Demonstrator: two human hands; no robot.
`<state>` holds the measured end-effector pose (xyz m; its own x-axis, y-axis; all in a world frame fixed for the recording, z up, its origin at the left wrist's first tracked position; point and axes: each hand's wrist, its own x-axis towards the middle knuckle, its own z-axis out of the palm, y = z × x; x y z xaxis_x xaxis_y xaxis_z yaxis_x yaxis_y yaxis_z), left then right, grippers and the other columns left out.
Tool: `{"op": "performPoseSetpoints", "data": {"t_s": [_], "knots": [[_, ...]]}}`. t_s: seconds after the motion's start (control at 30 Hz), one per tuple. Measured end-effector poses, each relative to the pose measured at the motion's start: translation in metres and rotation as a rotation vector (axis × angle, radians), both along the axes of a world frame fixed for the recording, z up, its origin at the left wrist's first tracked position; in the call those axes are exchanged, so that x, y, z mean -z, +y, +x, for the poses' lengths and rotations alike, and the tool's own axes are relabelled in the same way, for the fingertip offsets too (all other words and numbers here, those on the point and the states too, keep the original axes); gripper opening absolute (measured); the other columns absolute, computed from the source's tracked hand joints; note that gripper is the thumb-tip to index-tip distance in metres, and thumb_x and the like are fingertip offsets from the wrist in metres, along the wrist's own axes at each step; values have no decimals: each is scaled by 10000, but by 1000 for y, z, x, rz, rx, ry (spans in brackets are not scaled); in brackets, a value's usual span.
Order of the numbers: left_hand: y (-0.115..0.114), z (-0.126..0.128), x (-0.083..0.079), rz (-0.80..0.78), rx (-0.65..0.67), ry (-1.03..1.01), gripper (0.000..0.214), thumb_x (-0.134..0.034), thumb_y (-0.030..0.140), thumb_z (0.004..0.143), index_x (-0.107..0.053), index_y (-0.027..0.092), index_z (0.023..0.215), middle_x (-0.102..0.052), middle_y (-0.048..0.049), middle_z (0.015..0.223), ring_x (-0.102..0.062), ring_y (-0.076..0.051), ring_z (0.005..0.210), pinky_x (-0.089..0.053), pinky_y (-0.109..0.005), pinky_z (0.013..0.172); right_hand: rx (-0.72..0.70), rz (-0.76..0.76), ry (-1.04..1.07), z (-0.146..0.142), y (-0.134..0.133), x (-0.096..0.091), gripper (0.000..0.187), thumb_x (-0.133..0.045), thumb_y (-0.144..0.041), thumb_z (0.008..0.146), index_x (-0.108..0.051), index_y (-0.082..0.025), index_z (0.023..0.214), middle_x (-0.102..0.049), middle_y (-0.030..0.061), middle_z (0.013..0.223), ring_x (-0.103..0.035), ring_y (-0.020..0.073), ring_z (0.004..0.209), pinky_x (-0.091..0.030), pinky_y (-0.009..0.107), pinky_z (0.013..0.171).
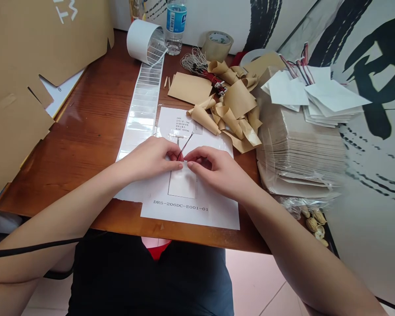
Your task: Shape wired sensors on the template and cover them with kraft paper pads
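Note:
My left hand (158,156) is closed in a pinch on a thin dark-and-red wire (186,144), whose free end points up and right. The fingertips of my right hand (213,164) are pressed together right beside it; what lies between them is too small to make out. Both hands meet over a white printed sheet (191,213), at the top of a rectangle outline (182,184) drawn on it. Printed below the outline is "DRS-206DC-E001-01". My fingers hide the lower part of the wire.
A label roll (141,41) trails its strip (140,103) beside the sheet. Curled brown paper pieces (232,118), a wire bundle (197,61), tape (217,46) and a water bottle (176,26) stand behind. At right, white pads with wires (335,90) top a wrapped stack (303,153); cardboard (46,44) stands left.

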<state>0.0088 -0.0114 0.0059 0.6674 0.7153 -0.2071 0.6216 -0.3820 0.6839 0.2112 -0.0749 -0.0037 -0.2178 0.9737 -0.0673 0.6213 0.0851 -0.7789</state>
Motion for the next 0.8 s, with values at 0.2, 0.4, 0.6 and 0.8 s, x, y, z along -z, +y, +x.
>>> {"op": "performPoseSetpoints", "data": {"t_s": [0.2,0.4,0.6,0.8], "knots": [[0,4,1,-67,-70,6,186,-659,348,830,-764,196,852,-694,-4,737,-565,-164,694,-378,-303,644,-19,-39,-16,3,2,2,170,-649,-354,867,-715,-203,909,-675,34,843,-567,173,743,-442,318,680],[0,5,4,-97,-100,11,198,-675,367,823,-753,186,827,-655,-1,699,-532,-153,667,-367,-298,622,-20,-61,-51,3,3,1,193,-677,-387,860,-647,-204,810,-635,19,769,-540,166,710,-410,310,667],[1,4,5,-119,-90,-11,194,-661,357,825,-736,178,816,-642,3,691,-525,-146,659,-366,-294,611,-62,-111,-72,4,3,-1,172,-699,-355,843,-625,-209,793,-603,-9,707,-513,155,657,-375,301,635],[0,4,4,-82,-69,-29,188,-651,358,831,-706,180,805,-617,9,693,-515,-140,646,-358,-291,607,-10,-94,-44,3,3,2,144,-679,-291,847,-609,-212,749,-597,-11,687,-497,151,650,-373,302,643]]}}
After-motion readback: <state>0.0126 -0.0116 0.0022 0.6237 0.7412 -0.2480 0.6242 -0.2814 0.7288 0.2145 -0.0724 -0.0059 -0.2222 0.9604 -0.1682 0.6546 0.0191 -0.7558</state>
